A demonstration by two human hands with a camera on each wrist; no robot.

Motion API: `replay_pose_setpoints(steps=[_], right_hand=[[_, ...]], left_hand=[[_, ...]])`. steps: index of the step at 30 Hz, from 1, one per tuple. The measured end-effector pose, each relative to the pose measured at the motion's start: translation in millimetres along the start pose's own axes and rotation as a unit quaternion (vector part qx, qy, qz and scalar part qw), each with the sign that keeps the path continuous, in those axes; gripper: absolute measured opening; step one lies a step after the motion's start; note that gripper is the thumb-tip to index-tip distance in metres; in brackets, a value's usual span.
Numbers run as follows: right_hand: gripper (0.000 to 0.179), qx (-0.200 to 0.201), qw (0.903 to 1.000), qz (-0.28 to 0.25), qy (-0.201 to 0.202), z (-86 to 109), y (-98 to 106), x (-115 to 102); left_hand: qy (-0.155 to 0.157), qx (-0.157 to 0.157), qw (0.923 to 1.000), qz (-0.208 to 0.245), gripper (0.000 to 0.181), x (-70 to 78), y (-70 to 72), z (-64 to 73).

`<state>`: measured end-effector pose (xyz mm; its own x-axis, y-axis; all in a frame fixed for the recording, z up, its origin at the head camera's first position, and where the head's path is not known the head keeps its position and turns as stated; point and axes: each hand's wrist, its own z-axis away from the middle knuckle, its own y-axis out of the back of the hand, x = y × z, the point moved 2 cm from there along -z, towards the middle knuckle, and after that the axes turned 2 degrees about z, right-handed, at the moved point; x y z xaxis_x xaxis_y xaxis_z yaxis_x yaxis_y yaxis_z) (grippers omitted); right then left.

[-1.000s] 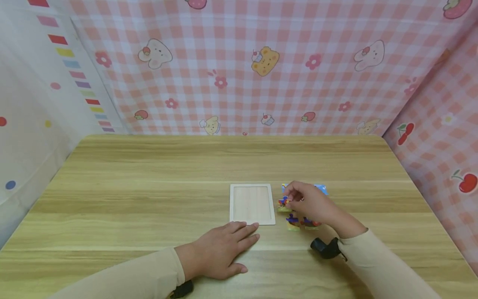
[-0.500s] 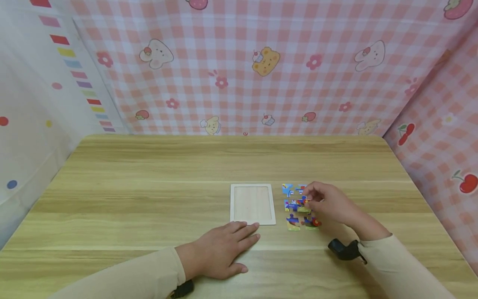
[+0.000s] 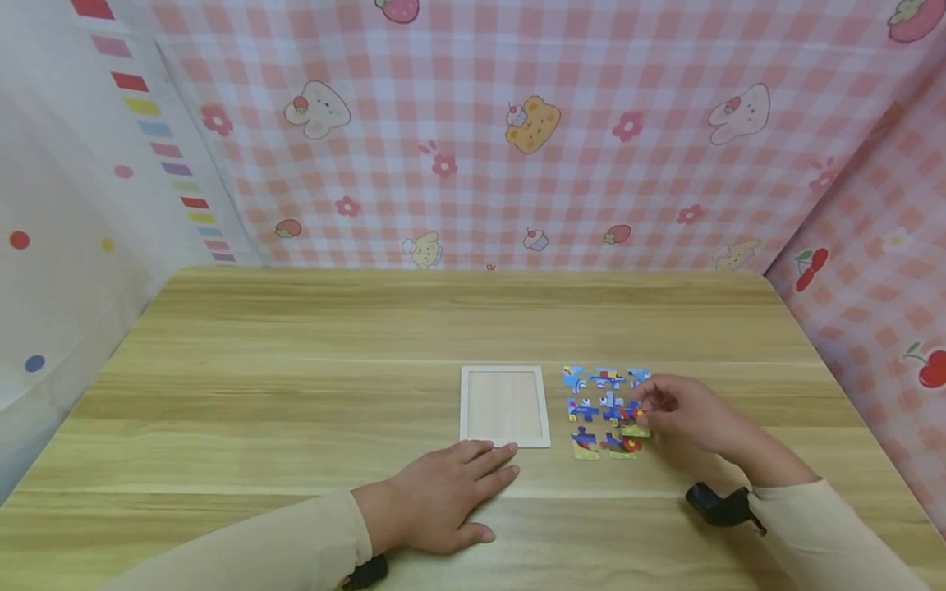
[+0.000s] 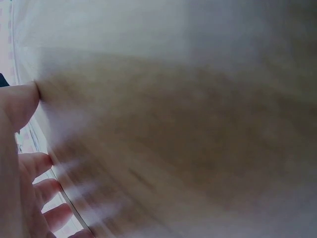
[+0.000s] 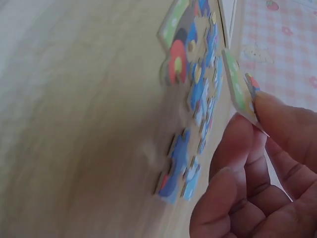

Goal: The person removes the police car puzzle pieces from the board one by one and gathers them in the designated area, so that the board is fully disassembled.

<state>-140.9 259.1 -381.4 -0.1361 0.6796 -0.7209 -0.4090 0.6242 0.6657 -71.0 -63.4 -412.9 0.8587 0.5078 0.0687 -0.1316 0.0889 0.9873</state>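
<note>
My right hand point(image 3: 695, 417) pinches a jigsaw piece point(image 5: 237, 84) between thumb and fingers. This piece has a green edge and some red and blue, and it is held just above the table at the right side of the laid-out pieces. Several loose blue and yellow jigsaw pieces point(image 3: 583, 410) lie below and left of that hand in rough rows, slightly apart. My left hand point(image 3: 443, 498) lies flat, fingers spread, its fingertips at the near edge of a pale wooden puzzle tray point(image 3: 466, 406). Bare wood shows inside the tray's rim.
The wooden table point(image 3: 296, 369) extends around both hands. A pink checked cloth point(image 3: 473, 131) hangs behind its far edge, with more cloth at both sides. Black wrist cameras sit under each sleeve, the right one point(image 3: 717, 505) close above the tabletop.
My right hand has carried the pinched piece rightward, from the left side of the loose pieces to their right side, uncovering those beneath. The left hand has stayed on the table.
</note>
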Motion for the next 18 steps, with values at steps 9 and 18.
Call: replay_pose_setpoints(steps=[9, 18], right_hand=[[0.021, -0.023, 0.9993, -0.012, -0.028, 10.1, 3, 13], [0.021, -0.02, 0.9989, 0.002, -0.042, 18.0, 6, 25]], left_hand=[[0.002, 0.005, 1.0, 0.003, 0.067, 0.4, -0.4, 0.2], [-0.001, 0.01, 0.9999, -0.009, 0.068, 0.1, -2.2, -0.4]])
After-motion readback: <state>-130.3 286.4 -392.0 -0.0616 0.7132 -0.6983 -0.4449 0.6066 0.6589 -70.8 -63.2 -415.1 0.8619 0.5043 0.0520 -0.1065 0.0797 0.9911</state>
